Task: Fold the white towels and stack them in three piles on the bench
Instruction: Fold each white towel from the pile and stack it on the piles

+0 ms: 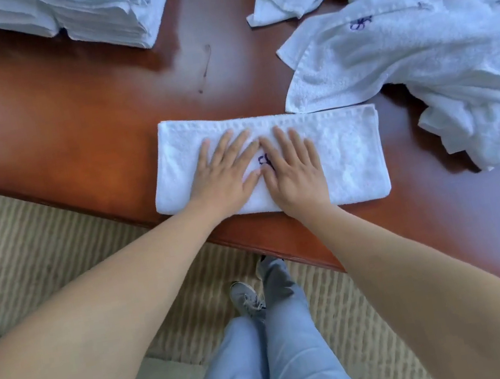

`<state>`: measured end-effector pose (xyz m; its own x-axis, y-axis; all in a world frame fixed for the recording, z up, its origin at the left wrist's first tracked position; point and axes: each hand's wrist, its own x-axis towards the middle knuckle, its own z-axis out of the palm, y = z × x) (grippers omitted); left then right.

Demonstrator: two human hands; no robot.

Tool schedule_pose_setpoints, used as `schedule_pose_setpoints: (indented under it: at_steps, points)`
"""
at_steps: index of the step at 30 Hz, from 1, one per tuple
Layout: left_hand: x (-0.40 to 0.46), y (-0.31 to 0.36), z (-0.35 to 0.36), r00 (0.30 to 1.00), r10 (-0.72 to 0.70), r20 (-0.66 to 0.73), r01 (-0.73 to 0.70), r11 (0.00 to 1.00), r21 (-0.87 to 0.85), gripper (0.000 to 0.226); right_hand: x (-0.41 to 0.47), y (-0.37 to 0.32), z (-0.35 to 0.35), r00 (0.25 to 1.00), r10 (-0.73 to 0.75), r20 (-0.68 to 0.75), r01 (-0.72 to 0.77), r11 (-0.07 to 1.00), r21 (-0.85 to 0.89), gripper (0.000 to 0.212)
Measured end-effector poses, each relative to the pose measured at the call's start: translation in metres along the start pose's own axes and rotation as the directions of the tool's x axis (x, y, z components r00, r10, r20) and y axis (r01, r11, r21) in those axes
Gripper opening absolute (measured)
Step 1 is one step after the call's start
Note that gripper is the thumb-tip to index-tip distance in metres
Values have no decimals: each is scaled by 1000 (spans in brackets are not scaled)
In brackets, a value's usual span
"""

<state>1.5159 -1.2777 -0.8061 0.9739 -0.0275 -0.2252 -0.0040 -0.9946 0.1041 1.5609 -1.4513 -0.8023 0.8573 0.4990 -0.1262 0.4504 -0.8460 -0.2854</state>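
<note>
- Far left up top, the folded stacks [100,12] sit on the bench [65,121], well away from my hands.
- My left hand [226,173] is flat, palm down on the folded towel [348,153], fingers straight and spread, gripping nothing, forearm reaching in from lower left.
- My right hand [296,170] is just beside it, same deal: fingers straight, pressing the towel, index tips nearly touching over the purple logo [265,160].
- That towel lies near the bench's front edge.
- Off right, the loose towel heap [415,39] is crumpled.
</note>
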Motion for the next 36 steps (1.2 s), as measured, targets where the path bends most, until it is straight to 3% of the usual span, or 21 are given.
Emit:
schedule_pose_setpoints:
  at_steps: [3, 7, 10, 14, 20, 24, 26, 27, 29, 31, 33, 36]
  points:
    - [-2, -16, 15, 992, 46, -116, -45, 999, 7, 63, -2, 14, 11, 998, -35, -43, 32, 997, -76, 56]
    - [-4, -26, 13, 995, -26, -98, 25, 1000, -7, 67, -6, 40, -2, 995, 92, -50, -96, 990, -98, 60]
    - [-7, -42, 15, 983, -168, -69, 167, 986, -14, 69, -10, 80, -14, 972, 234, -15, -234, 967, -98, 63]
    - [-9, -42, 18, 913, -403, -63, 399, 914, -75, 70, -9, 99, -14, 935, 354, -28, -355, 933, -65, 62]
    - [-6, -34, -12, 879, -453, 152, 460, 888, -12, 73, -4, 91, -40, 916, 378, 132, -374, 926, -55, 65]
    - [8, -11, -47, 873, -410, 263, 396, 912, 106, 76, -12, 90, -78, 893, 401, 204, -421, 905, 63, 62]
    - [23, 11, -63, 902, -318, 291, 306, 948, 88, 71, -21, 92, -90, 801, 533, 271, -587, 788, 187, 67]
    - [32, 23, -70, 919, -256, 299, 248, 967, 65, 68, -24, 93, -95, 712, 623, 323, -699, 673, 241, 69]
    - [54, 50, -80, 949, -107, 298, 107, 994, 15, 63, -27, 93, -104, 470, 763, 444, -882, 379, 281, 70]
    - [79, 77, -88, 954, 52, 295, -39, 998, -49, 61, -24, 94, -112, 234, 774, 589, -951, 57, 303, 74]
    - [104, 104, -93, 943, 166, 289, -130, 982, -139, 61, -19, 100, -117, 161, 670, 724, -922, -160, 353, 82]
    - [133, 136, -98, 920, 207, 334, -124, 959, -253, 65, -11, 117, -127, 137, 529, 838, -886, -312, 342, 56]
